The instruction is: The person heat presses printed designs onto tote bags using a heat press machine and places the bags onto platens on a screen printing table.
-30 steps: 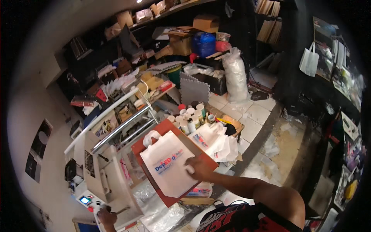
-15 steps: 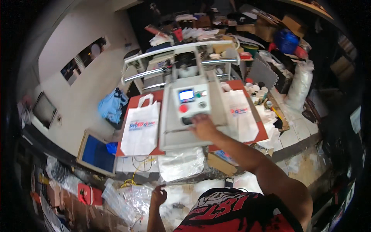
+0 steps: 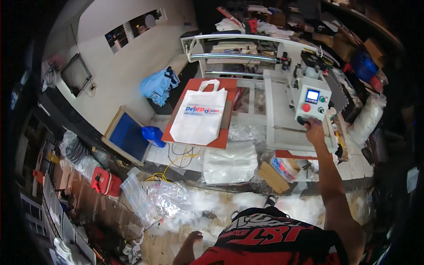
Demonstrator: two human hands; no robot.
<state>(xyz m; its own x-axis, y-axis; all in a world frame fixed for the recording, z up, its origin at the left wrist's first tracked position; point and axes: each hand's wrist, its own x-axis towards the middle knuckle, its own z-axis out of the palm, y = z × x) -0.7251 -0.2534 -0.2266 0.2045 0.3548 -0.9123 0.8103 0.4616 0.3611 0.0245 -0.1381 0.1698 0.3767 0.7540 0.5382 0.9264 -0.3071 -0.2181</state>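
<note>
My right hand [image 3: 314, 131] is closed around the black handle [image 3: 303, 120] on the control box of a heat press [image 3: 310, 104]. The box has a lit screen, a red button and a green one. Below it, the press's wide grey plate [image 3: 278, 140] covers the right work area, with a reddish edge showing underneath. To the left, a white cloth bag [image 3: 198, 117] with blue and red print lies flat on a red-brown board [image 3: 223, 140], its loop handle pointing away from me. My left hand [image 3: 194, 237] hangs low, apart from the bench, fingers loosely bent, nothing visible in it.
Clear plastic packs [image 3: 230, 163] and a cardboard flap [image 3: 273, 177] lie below the press. A blue-meshed frame [image 3: 127, 134] leans at left near light blue cloth [image 3: 160, 85]. A red container [image 3: 106, 182], yellow cable and crumpled plastic [image 3: 170, 201] are on the floor. Metal rails [image 3: 234, 56] span behind.
The press head has slid right with my right hand on its handle, from between the boards to over the right one. The right bag is now covered. My view has shifted; my left hand is lower.
</note>
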